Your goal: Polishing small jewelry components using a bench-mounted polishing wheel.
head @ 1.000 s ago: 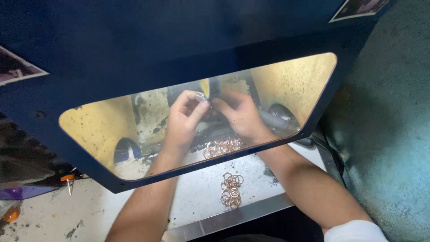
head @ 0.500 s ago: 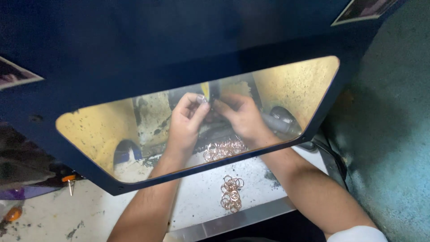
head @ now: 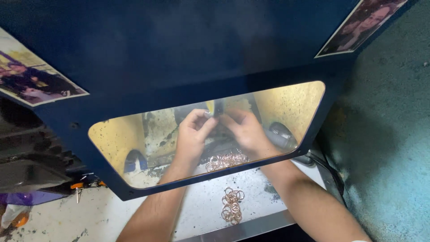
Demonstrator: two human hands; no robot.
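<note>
Both my hands reach under a dark blue hood (head: 188,54) and show through its yellow-tinted window (head: 116,143). My left hand (head: 192,134) and my right hand (head: 244,130) meet at a dark upright part (head: 218,110) at the back, fingers pinched together on something small that I cannot make out. Below them lies a heap of copper-coloured rings (head: 226,160). A second cluster of rings (head: 232,205) lies on the white work surface (head: 197,210) between my forearms.
A metal strip (head: 260,226) edges the front of the surface. Photos are stuck on the hood at the left (head: 36,80) and top right (head: 358,27). An orange-handled tool (head: 78,187) lies at the left. A teal wall (head: 394,134) stands at the right.
The view has shifted slightly. My hands stay together at the same spot behind the window, with small finger movements only.
</note>
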